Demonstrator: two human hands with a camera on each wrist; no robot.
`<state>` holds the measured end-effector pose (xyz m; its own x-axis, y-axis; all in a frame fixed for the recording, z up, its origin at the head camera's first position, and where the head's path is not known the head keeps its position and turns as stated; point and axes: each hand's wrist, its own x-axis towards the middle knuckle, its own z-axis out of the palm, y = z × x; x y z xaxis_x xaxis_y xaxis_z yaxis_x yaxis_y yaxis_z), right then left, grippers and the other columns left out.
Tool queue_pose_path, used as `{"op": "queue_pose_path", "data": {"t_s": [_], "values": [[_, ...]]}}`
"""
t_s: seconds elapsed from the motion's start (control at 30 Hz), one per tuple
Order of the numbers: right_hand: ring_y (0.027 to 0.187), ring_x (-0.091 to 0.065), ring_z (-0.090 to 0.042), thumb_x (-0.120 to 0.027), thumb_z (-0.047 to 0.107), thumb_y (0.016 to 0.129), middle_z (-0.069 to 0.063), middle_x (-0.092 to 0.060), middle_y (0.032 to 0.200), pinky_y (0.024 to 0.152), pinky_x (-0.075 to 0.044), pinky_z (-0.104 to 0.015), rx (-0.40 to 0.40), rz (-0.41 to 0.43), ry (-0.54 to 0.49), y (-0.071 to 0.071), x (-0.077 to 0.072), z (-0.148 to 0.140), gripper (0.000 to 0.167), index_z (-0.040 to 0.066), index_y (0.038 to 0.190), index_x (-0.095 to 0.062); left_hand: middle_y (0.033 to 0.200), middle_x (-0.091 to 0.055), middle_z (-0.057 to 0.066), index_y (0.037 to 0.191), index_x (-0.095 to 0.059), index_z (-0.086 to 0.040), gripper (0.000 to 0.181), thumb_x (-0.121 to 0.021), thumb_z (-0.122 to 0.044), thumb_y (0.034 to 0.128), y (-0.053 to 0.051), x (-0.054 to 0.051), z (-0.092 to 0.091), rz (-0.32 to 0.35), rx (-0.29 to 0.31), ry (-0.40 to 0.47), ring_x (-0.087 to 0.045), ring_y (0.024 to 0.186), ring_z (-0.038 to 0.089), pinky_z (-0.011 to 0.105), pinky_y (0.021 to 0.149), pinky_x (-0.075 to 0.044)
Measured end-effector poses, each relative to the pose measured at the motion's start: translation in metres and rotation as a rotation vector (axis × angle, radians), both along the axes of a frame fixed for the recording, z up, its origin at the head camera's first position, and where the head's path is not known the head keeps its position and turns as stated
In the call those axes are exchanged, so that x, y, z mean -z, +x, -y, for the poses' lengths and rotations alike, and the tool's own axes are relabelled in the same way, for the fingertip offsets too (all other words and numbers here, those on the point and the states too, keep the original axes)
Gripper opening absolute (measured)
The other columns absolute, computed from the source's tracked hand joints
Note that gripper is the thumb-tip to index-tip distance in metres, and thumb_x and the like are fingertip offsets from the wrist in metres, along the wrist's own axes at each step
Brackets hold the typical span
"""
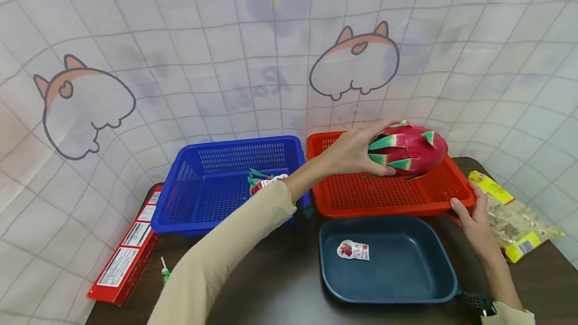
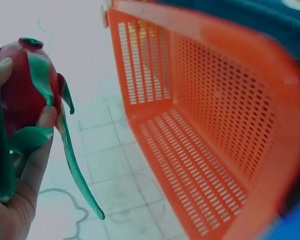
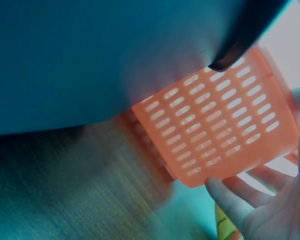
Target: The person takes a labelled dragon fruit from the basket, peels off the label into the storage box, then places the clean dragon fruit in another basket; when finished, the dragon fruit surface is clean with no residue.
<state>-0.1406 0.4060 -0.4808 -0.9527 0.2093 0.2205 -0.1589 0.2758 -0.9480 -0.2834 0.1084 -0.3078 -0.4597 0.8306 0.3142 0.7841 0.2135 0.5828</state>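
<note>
My left hand [image 1: 356, 154] grips a pink-red dragon fruit [image 1: 417, 149] with green scales, held up over the red basket [image 1: 322, 208]. In the left wrist view the fingers wrap the dragon fruit [image 2: 20, 85] from below, the thumb lying across its near side. At the right front corner of the red basket, my right hand [image 1: 476, 219] holds the rim, thumb in front and fingers along the side. The right wrist view shows that hand [image 3: 270, 205] against the slotted end of the red basket [image 3: 215, 120].
A blue basket [image 1: 180, 227] to the left holds another dragon fruit [image 1: 256, 183] with a label, partly behind my sleeve. In front sits a dark blue tray [image 1: 388, 297] with a sticker [image 1: 353, 250]. A red box [image 1: 128, 250] lies left, a yellow-and-clear bag [image 1: 515, 219] right.
</note>
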Motion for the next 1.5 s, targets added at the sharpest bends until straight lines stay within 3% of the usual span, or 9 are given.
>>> {"op": "queue_pose_path", "data": {"t_s": [0.2,0.3,0.4,0.5,0.7,0.87,1.1,1.27,1.5], "values": [[0.109,-0.038,0.003,-0.046,0.014,0.102,0.01,-0.026,0.139,0.072,-0.049,-0.006,0.025,0.017,0.026,0.0,-0.002,-0.004,0.068,0.022,0.154,-0.003,0.139,-0.052,-0.003,0.153,-0.022,-0.028,0.095,-0.079,-0.041,0.0776,-0.037,0.018,-0.056,-0.005,-0.019,-0.097,-0.049,0.117,0.008,0.014,0.086,-0.047],[0.11,-0.038,0.002,-0.046,0.013,0.102,0.011,-0.026,0.139,0.072,-0.05,-0.006,0.022,0.015,0.004,0.001,0.001,-0.003,0.068,0.023,0.154,-0.003,0.141,-0.051,-0.005,0.154,-0.021,-0.029,0.096,-0.078,-0.044,0.0781,-0.052,0.031,-0.081,-0.023,-0.099,-0.198,-0.049,0.118,0.007,0.016,0.089,-0.045],[0.111,-0.038,0.001,-0.046,0.014,0.102,0.007,-0.024,0.141,0.073,-0.05,-0.006,0.018,0.02,-0.005,0.0,0.001,-0.001,0.068,0.023,0.154,-0.003,0.142,-0.049,-0.008,0.154,-0.02,-0.033,0.097,-0.078,-0.045,0.0775,-0.059,0.044,-0.095,0.009,-0.198,-0.302,-0.046,0.12,0.007,0.019,0.091,-0.047],[0.111,-0.038,0.001,-0.045,0.016,0.102,0.001,-0.021,0.144,0.073,-0.05,-0.006,0.017,0.035,-0.021,-0.001,0.0,0.001,0.068,0.024,0.154,-0.002,0.141,-0.048,-0.009,0.152,-0.019,-0.039,0.095,-0.077,-0.047,0.0774,-0.059,0.054,-0.103,0.029,-0.265,-0.417,-0.046,0.119,0.008,0.021,0.091,-0.048],[0.112,-0.038,0.0,-0.045,0.016,0.103,-0.001,-0.019,0.145,0.074,-0.05,-0.006,0.017,0.059,-0.054,0.0,0.002,0.005,0.069,0.023,0.154,0.001,0.138,-0.047,-0.011,0.147,-0.024,-0.047,0.091,-0.081,-0.04,0.0762,-0.05,0.064,-0.109,0.072,-0.29,-0.562,-0.042,0.117,0.007,0.023,0.09,-0.049],[0.112,-0.038,-0.002,-0.044,0.015,0.103,0.002,-0.02,0.143,0.074,-0.05,-0.006,0.009,0.054,-0.055,-0.001,0.0,0.003,0.069,0.02,0.154,0.001,0.138,-0.046,-0.013,0.146,-0.024,-0.051,0.09,-0.081,-0.038,0.0768,-0.044,0.069,-0.113,0.097,-0.339,-0.592,-0.041,0.12,0.008,0.025,0.093,-0.048],[0.111,-0.037,0.0,-0.046,0.02,0.102,0.0,-0.02,0.145,0.075,-0.049,-0.006,0.031,0.077,0.003,0.001,-0.004,0.0,0.069,0.026,0.154,0.0,0.138,-0.047,-0.013,0.148,-0.02,-0.051,0.091,-0.078,-0.035,0.0794,-0.048,0.072,-0.117,0.115,-0.409,-0.594,-0.045,0.118,0.008,0.026,0.095,-0.047],[0.111,-0.038,0.001,-0.045,0.019,0.102,-0.001,-0.022,0.144,0.074,-0.05,-0.006,0.025,0.07,0.011,0.003,-0.004,0.0,0.069,0.023,0.154,0.0,0.142,-0.047,-0.014,0.149,-0.019,-0.052,0.089,-0.075,-0.031,0.0825,-0.048,0.076,-0.114,0.132,-0.455,-0.627,-0.046,0.12,0.006,0.023,0.096,-0.048],[0.111,-0.039,-0.001,-0.044,0.018,0.103,0.001,-0.021,0.144,0.075,-0.05,-0.006,-0.001,0.038,-0.012,0.002,-0.003,0.0,0.068,0.026,0.154,0.0,0.142,-0.05,-0.013,0.151,-0.017,-0.048,0.089,-0.073,-0.034,0.0833,-0.047,0.073,-0.107,0.066,-0.479,-0.677,-0.049,0.119,0.007,0.024,0.095,-0.046]]}}
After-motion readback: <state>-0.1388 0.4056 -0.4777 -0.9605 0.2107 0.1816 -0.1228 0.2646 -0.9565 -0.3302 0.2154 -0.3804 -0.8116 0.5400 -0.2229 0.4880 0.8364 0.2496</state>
